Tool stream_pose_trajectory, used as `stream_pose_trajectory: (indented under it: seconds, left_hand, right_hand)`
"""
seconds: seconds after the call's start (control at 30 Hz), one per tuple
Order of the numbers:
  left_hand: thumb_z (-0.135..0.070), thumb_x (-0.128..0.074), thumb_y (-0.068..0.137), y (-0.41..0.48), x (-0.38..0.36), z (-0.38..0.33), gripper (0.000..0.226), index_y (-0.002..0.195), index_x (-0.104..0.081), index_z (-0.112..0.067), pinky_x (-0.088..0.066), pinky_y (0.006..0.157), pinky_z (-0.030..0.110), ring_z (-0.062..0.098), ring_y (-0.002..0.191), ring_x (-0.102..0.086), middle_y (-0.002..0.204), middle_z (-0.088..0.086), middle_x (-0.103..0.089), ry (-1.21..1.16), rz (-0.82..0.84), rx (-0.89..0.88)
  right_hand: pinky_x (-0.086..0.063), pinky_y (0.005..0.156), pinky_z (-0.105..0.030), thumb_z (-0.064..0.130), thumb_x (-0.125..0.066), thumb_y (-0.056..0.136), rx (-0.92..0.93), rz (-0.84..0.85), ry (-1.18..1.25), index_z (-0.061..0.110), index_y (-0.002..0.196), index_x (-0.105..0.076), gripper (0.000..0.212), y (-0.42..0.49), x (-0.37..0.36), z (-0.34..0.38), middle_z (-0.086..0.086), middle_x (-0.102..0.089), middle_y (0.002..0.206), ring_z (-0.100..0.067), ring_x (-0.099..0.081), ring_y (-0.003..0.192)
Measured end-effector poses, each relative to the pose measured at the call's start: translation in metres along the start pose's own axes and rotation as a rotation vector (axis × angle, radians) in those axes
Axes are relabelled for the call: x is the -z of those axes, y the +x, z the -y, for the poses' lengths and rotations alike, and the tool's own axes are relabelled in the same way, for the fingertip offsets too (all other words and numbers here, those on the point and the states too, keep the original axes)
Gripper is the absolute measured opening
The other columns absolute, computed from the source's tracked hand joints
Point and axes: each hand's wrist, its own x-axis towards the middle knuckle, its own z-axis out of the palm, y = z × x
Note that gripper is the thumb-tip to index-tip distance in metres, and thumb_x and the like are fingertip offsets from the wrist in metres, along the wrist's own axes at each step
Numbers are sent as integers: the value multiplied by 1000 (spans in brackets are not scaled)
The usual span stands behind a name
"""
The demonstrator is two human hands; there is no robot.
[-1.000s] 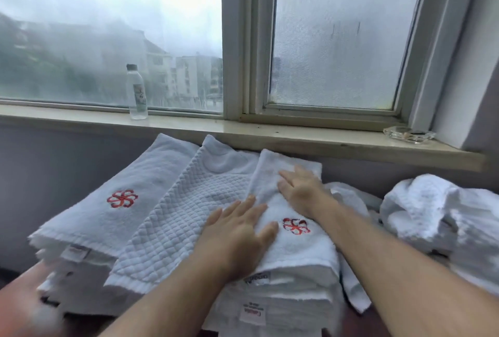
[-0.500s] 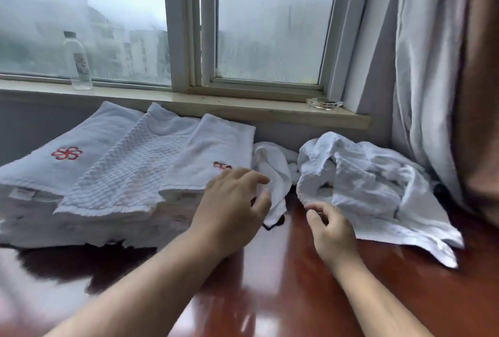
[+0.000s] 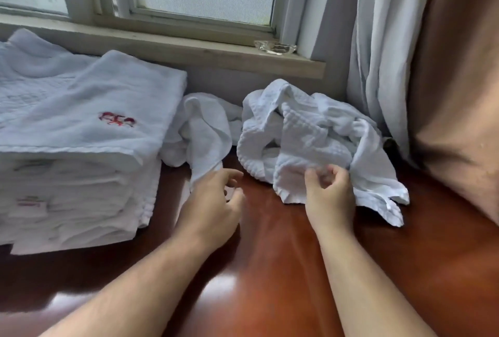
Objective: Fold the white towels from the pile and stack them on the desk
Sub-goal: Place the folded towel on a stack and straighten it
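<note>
The right hand (image 3: pixel 328 196) pinched the near edge of a crumpled white towel (image 3: pixel 318 142) heaped on the desk (image 3: pixel 283 269) beside the curtain (image 3: pixel 378 39). The left hand (image 3: pixel 213 207) hovered with loosely curled fingers, holding nothing, near the folded stack (image 3: pixel 81 147).

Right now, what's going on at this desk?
A person is folding towels. Their right hand pinches the edge of a crumpled white waffle-weave towel lying on the glossy reddish-brown desk. The left hand, fingers loosely curled, hovers by another loose white towel. A tall stack of folded white towels stands to the left.
</note>
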Motion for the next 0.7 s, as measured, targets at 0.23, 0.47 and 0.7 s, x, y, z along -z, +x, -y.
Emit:
stream_pose_trajectory:
  seconds: [0.23,0.47,0.7]
  left_hand:
    - [-49,-48,78,2,1,2,40,117,-58,-46,-58,81,40,4,86,-66,100,-30,-58,-94,52,25]
    - [-45,-50,81,-1,4,2,38,118,-58,-45,-60,79,40,8,85,-64,103,-39,-52,-203,74,22]
    - [-51,-48,85,-1,6,-1,40,122,-58,-42,-59,81,46,7,82,-65,100,-29,-60,-366,11,25]
  right_hand:
    - [-42,82,-32,42,-61,96,-74,-40,-73,25,132,-55,41,17,-7,-5,7,-65,117,-24,-61,111]
    - [-50,87,-35,27,-61,96,-39,-61,-6,27,102,-63,6,20,-2,-7,0,-64,108,-18,-61,97]
    - [-49,77,-21,37,-56,99,227,146,368,26,99,-59,12,-4,9,26,5,-64,94,-4,-59,86]
